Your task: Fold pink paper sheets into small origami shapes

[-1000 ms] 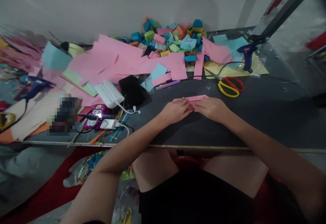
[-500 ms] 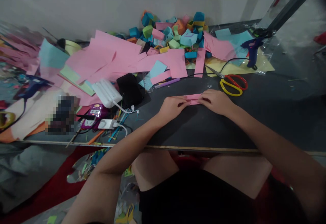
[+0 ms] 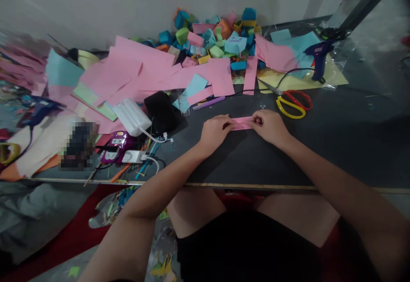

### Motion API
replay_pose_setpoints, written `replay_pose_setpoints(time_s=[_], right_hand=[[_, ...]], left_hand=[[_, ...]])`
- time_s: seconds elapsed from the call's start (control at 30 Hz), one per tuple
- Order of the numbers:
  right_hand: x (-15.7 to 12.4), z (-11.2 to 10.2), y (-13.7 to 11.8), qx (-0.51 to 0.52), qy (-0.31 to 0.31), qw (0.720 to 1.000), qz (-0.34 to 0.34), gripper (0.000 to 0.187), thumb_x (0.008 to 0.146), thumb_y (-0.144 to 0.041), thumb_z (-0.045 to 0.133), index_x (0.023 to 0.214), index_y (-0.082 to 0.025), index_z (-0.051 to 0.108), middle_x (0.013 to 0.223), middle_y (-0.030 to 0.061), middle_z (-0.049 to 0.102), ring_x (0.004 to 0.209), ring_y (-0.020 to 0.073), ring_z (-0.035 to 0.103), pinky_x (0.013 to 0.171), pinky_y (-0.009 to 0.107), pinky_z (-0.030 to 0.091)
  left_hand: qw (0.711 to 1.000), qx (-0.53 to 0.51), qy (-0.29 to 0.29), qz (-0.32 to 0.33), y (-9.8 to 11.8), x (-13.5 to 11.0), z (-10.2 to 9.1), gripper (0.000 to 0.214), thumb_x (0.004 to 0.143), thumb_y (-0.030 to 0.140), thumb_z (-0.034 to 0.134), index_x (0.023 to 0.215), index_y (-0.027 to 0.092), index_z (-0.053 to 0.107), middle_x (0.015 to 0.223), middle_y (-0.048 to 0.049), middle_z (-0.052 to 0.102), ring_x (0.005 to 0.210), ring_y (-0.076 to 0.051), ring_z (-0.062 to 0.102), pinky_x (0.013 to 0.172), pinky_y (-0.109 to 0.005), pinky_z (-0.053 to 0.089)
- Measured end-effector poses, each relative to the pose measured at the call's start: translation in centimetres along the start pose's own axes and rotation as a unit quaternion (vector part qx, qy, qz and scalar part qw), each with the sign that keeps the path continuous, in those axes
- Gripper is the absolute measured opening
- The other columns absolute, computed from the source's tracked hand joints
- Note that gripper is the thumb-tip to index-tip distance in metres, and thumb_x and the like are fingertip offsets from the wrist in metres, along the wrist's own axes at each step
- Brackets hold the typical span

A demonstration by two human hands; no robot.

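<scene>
A narrow folded strip of pink paper (image 3: 242,123) lies on the dark table (image 3: 320,145) in front of me. My left hand (image 3: 215,130) pinches its left end with curled fingers. My right hand (image 3: 269,124) pinches its right end, fingers closed over the edge. Both hands rest on the tabletop, close together, with only the short middle of the strip showing between them.
Red-and-yellow scissors (image 3: 293,101) lie just beyond my right hand. A blue glue gun (image 3: 317,57) stands at the back right. Pink paper sheets (image 3: 144,70) and a pile of coloured paper cubes (image 3: 218,38) fill the back. A black pouch (image 3: 161,112), white power bank (image 3: 132,116) and cables lie left.
The pink strip has been folded narrower and my hands have shifted slightly apart along it; the right hand's fingers have curled tighter on its end.
</scene>
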State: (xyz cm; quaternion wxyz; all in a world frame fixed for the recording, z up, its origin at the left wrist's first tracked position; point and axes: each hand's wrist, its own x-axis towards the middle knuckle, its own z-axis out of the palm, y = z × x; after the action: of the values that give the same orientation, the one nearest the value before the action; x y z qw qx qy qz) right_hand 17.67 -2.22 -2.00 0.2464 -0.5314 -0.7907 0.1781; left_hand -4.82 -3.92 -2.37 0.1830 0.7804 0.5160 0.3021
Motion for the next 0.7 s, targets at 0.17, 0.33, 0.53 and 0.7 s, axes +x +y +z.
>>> replay_pose_setpoints(time_s=[0.17,0.33,0.53,0.7], right_hand=[[0.1,0.1,0.2,-0.009,-0.003,1.0,-0.008,0.026,0.091,-0.035,0.067,0.072,-0.021,0.057,0.072,0.003,0.061,0.071,0.0182,0.055,0.071,0.032,0.042],[-0.3,0.2,0.1,-0.037,0.009,0.998,-0.041,0.016,0.094,-0.027,0.063,0.104,-0.019,0.071,0.091,0.0084,0.068,0.088,0.0239,0.064,0.08,0.036,0.05],[-0.7,0.4,-0.1,-0.13,-0.003,0.978,-0.163,0.034,0.103,-0.022,0.045,0.112,-0.019,0.078,0.115,0.0128,0.073,0.101,0.0265,0.066,0.091,0.042,0.053],[-0.4,0.1,0.2,-0.155,-0.011,0.964,-0.214,0.037,0.105,-0.021,0.042,0.115,-0.017,0.077,0.116,0.0097,0.077,0.098,0.024,0.065,0.094,0.039,0.053]], left_hand=[[0.994,0.1,-0.019,0.048,-0.1,-0.4,0.2,0.018,0.097,0.02,0.062,0.1,0.021,0.08,0.111,-0.0067,0.08,0.112,-0.02,0.075,0.096,-0.035,0.062],[0.962,0.243,-0.079,0.093,1.0,-0.7,-0.3,0.024,0.101,0.014,0.053,0.112,0.016,0.074,0.118,-0.0116,0.075,0.108,-0.021,0.073,0.087,-0.033,0.06],[0.944,0.285,-0.104,0.128,1.9,-0.7,-1.0,0.031,0.102,0.012,0.044,0.113,0.012,0.073,0.119,-0.015,0.073,0.116,-0.025,0.069,0.093,-0.038,0.058],[0.951,0.255,-0.138,0.108,2.8,-1.5,-1.0,0.037,0.099,0.019,0.048,0.128,0.008,0.067,0.14,-0.0175,0.066,0.13,-0.028,0.063,0.107,-0.04,0.054]])
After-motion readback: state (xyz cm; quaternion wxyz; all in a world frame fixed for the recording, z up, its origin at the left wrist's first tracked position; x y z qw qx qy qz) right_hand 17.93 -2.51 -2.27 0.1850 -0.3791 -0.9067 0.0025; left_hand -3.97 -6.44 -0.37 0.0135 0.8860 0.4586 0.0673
